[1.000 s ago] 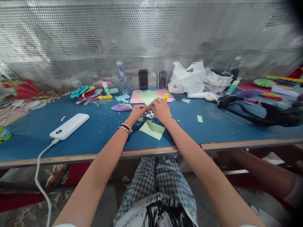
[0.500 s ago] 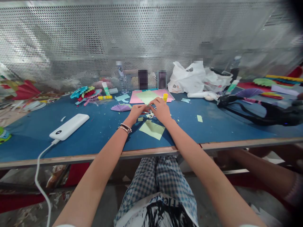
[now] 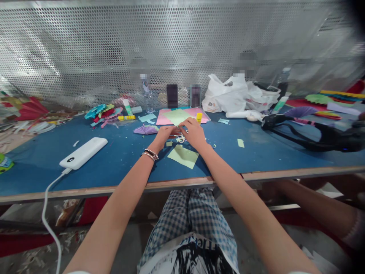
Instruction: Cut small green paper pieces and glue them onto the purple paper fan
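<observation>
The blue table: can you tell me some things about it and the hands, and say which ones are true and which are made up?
1. The white power bank lies left of both hands. True.
2. The left hand wears bracelets at the wrist. True.
3. The green paper sheet lies beyond the hands. False: it lies nearer the table edge than the hands.
4. The right hand rests on the white plastic bag. False: the bag sits apart, far back.

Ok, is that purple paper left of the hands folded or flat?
Folded: the purple paper is pleated into a fan, ridges spreading out, lying on the blue table.
</observation>
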The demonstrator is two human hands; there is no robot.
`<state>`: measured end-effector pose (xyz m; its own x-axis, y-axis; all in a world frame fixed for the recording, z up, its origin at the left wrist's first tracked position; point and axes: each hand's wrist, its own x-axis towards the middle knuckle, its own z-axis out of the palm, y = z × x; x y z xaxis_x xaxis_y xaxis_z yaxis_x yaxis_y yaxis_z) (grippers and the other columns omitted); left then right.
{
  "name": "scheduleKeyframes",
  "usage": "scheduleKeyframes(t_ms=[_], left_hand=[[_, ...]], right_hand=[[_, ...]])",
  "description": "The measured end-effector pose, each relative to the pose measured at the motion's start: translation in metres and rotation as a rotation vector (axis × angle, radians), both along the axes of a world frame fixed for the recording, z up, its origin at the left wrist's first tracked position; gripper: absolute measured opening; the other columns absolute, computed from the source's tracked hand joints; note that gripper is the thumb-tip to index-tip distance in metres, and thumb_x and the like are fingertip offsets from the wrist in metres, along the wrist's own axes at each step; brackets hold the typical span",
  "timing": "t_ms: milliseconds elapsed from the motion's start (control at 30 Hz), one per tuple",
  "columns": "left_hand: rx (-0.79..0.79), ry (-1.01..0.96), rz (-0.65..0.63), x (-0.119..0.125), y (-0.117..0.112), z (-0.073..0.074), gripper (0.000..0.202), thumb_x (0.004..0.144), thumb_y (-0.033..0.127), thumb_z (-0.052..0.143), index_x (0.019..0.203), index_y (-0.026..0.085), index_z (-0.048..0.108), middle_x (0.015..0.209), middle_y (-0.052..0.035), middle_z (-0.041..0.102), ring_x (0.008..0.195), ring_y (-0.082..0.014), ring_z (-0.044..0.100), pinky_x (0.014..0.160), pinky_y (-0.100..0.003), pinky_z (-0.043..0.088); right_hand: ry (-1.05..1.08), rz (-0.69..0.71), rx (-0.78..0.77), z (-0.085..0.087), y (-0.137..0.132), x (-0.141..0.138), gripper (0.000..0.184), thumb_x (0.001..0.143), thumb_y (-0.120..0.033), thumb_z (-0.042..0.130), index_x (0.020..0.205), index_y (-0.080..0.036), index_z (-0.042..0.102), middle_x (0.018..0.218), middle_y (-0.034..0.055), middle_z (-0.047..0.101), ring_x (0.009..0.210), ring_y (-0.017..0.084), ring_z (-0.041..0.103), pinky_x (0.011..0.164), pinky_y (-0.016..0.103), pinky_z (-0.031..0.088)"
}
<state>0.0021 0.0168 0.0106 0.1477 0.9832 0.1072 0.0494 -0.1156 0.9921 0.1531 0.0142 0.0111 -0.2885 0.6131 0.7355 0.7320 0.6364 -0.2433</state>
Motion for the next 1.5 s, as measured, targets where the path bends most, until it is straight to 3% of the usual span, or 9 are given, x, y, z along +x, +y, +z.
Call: scheduleKeyframes(t_ms=[700, 1267, 1500], left_hand=[[0.024, -0.014, -0.009, -0.0007, -0.0013, 0.0020, 0.030, 0.073, 0.040, 0.054, 0.083, 0.014, 0.065, 0.086, -0.0089, 0.068, 0.082, -0.0177, 0.063, 0.073, -0.028, 0.047], [0.032, 0.122, -0.045, -0.0013, 0.0004, -0.0023, 0.038, 0.073, 0.045, 0.050, 0.088, 0.014, 0.065, 0.094, -0.0111, 0.068, 0.090, -0.0210, 0.062, 0.077, -0.030, 0.048], [0.012, 0.082, -0.057, -0.0019, -0.0008, -0.0002, 0.036, 0.075, 0.042, 0.048, 0.092, 0.015, 0.063, 0.100, -0.0102, 0.066, 0.093, -0.0186, 0.062, 0.079, -0.028, 0.048]], right_hand=[[0.111, 0.002, -0.030, -0.0018, 0.0033, -0.0007, 0.016, 0.081, -0.022, 0.047, 0.090, -0.020, 0.061, 0.091, 0.0055, 0.054, 0.093, 0.018, 0.049, 0.078, 0.030, 0.041], [-0.052, -0.033, 0.041, -0.0014, 0.0002, 0.0000, 0.019, 0.083, -0.018, 0.043, 0.090, -0.019, 0.061, 0.091, 0.0071, 0.052, 0.090, 0.020, 0.046, 0.078, 0.031, 0.040], [0.041, -0.027, -0.004, -0.0024, 0.0015, -0.0010, 0.019, 0.083, -0.021, 0.045, 0.092, -0.021, 0.062, 0.091, 0.0062, 0.053, 0.092, 0.019, 0.047, 0.077, 0.031, 0.040]])
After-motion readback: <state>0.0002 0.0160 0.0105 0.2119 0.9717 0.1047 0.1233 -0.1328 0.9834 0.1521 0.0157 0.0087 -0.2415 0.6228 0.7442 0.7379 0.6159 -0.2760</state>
